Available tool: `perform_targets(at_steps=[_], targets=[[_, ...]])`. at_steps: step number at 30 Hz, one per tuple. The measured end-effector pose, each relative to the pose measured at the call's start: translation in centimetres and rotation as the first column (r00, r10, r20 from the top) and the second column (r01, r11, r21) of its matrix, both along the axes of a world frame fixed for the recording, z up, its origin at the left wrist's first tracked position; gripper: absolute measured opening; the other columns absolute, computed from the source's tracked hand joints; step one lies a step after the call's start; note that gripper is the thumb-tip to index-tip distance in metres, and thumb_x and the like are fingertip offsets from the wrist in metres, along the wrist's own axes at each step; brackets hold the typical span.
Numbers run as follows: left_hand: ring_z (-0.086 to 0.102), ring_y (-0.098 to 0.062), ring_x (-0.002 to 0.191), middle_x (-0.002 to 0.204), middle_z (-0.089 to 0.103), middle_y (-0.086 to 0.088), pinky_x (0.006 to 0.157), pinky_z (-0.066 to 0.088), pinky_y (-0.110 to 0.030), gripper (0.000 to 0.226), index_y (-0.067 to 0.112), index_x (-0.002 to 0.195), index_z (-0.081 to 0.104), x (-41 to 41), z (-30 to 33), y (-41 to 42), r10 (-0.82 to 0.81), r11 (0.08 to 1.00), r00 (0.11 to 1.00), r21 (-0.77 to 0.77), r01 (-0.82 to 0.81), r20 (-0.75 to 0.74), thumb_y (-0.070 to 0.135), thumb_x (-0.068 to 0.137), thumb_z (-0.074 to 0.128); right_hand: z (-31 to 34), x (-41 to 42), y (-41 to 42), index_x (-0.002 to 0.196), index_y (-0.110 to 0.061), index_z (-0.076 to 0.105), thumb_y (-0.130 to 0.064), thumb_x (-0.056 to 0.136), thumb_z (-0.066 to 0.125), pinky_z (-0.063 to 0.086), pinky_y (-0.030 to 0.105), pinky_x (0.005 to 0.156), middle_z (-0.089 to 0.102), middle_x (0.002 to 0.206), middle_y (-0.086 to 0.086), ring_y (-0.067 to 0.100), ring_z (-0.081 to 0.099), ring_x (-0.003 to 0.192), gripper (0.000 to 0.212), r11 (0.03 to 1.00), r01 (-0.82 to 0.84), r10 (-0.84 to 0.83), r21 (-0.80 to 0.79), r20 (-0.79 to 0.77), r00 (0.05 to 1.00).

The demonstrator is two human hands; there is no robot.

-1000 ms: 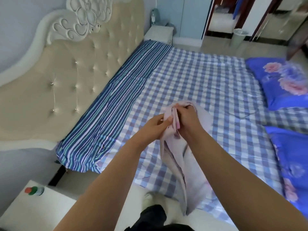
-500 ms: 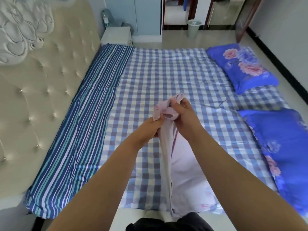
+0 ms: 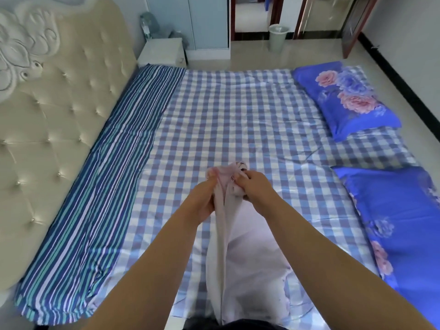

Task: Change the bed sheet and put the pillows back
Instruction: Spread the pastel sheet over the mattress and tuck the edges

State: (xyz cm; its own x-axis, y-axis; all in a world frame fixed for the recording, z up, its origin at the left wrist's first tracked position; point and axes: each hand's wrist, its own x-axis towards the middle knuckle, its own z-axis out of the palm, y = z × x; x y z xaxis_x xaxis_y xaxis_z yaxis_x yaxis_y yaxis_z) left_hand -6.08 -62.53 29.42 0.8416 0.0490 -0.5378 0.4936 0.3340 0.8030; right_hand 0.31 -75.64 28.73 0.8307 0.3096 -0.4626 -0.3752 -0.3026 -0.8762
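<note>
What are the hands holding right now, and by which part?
Both the left hand and right hand grip a pale pink cloth by its bunched top edge.

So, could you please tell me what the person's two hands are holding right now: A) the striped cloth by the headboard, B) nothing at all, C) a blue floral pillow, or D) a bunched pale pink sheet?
D: the left hand and the right hand both grip the bunched top of the pale pink sheet, which hangs down toward the person.
</note>
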Motion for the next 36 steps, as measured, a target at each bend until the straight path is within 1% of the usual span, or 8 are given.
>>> perform_targets(at_steps=[5, 8, 11, 13, 18, 24, 31, 36], targets=[[0.062, -0.021, 0.077, 0.086, 0.064, -0.008, 0.078, 0.05, -0.035, 0.04, 0.005, 0.095, 0.061, 3.1, -0.4, -1.0, 0.473, 0.881, 0.87, 0.096, -0.464, -0.139, 0.042, 0.097, 0.046, -2.2, 2.2, -4.9, 0.075, -0.006, 0.065, -0.011, 0.099, 0.044, 0.046, 0.027, 0.063, 0.063, 0.064, 0.005, 0.019, 0.053, 0.07, 0.032, 0.86, 0.46, -0.348, 0.222, -0.406, 0.845], [0.061, -0.025, 0.089, 0.095, 0.065, -0.008, 0.081, 0.052, -0.038, 0.051, 0.005, 0.117, 0.058, 4.0, -0.6, -0.6, 0.603, 0.78, 0.788, 0.304, -0.547, -0.128, 0.048, 0.096, 0.043, -2.3, 3.6, -9.5, 0.071, -0.006, 0.065, -0.024, 0.099, 0.046, 0.049, 0.03, 0.063, 0.064, 0.071, 0.01, 0.019, 0.06, 0.06, 0.038, 0.854, 0.476, -0.321, 0.211, -0.506, 0.8], [0.061, -0.023, 0.091, 0.104, 0.066, -0.009, 0.085, 0.051, -0.036, 0.048, 0.005, 0.115, 0.061, 4.8, 0.5, -1.1, 0.642, 0.722, 0.764, 0.389, -0.573, -0.066, 0.046, 0.095, 0.045, -1.0, 5.5, -12.4, 0.111, -0.003, 0.063, -0.061, 0.081, 0.06, 0.05, 0.035, 0.086, 0.066, 0.11, 0.016, 0.026, 0.065, 0.097, 0.065, 0.996, -0.054, 0.035, -0.065, -0.27, 0.962], [0.062, -0.018, 0.084, 0.089, 0.066, -0.001, 0.088, 0.051, -0.035, 0.035, 0.014, 0.093, 0.067, 5.2, 1.2, -1.8, 0.642, 0.72, 0.767, 0.341, -0.604, 0.003, 0.047, 0.088, 0.056, -0.5, 7.1, -13.7, 0.121, -0.002, 0.054, -0.048, 0.083, 0.067, 0.045, 0.036, 0.087, 0.057, 0.119, 0.019, 0.028, 0.058, 0.103, 0.061, 0.907, -0.23, 0.231, -0.353, -0.04, 0.972], [0.053, -0.014, 0.061, 0.065, 0.055, 0.003, 0.059, 0.042, -0.026, 0.036, 0.016, 0.07, 0.058, 5.4, 3.8, -4.2, 0.568, 0.733, 0.814, 0.376, -0.567, 0.122, 0.046, 0.09, 0.057, 3.1, 10.0, -14.6, 0.13, -0.013, 0.046, -0.034, 0.093, 0.055, 0.043, 0.03, 0.075, 0.057, 0.116, 0.008, 0.022, 0.055, 0.092, 0.043, 0.977, 0.098, -0.066, -0.189, 0.165, 0.984], [0.062, -0.027, 0.11, 0.122, 0.063, -0.017, 0.093, 0.049, -0.038, 0.041, 0.003, 0.121, 0.059, 5.5, 5.8, -8.2, 0.31, 0.949, 0.948, -0.084, -0.304, 0.077, 0.031, 0.103, 0.034, 5.2, 5.4, -8.8, 0.125, -0.036, 0.049, -0.076, 0.076, 0.045, 0.052, 0.039, 0.091, 0.058, 0.121, -0.009, 0.014, 0.058, 0.109, 0.063, 0.969, -0.242, 0.225, 0.059, 0.209, 0.952], [0.062, -0.022, 0.113, 0.122, 0.065, -0.013, 0.091, 0.05, -0.032, 0.043, 0.007, 0.129, 0.054, 3.5, 5.4, -7.7, 0.104, 0.979, 0.989, -0.188, -0.083, 0.106, 0.032, 0.104, 0.029, 3.3, 2.0, -6.4, 0.119, -0.032, 0.058, -0.04, 0.096, 0.051, 0.051, 0.019, 0.081, 0.065, 0.101, -0.012, 0.001, 0.063, 0.089, 0.026, 0.986, -0.026, -0.03, 0.166, 0.325, 0.945], [0.063, -0.03, 0.108, 0.125, 0.061, -0.021, 0.089, 0.051, -0.04, 0.043, -0.001, 0.128, 0.052, 3.8, 5.3, -6.0, 0.308, 0.936, 0.95, -0.195, -0.292, 0.056, 0.03, 0.103, 0.035, 4.0, 2.2, -5.8, 0.083, -0.02, 0.063, -0.04, 0.098, 0.046, 0.048, 0.016, 0.06, 0.064, 0.07, -0.011, 0.007, 0.062, 0.065, 0.03, 0.949, 0.204, -0.247, 0.241, 0.164, 0.955]])
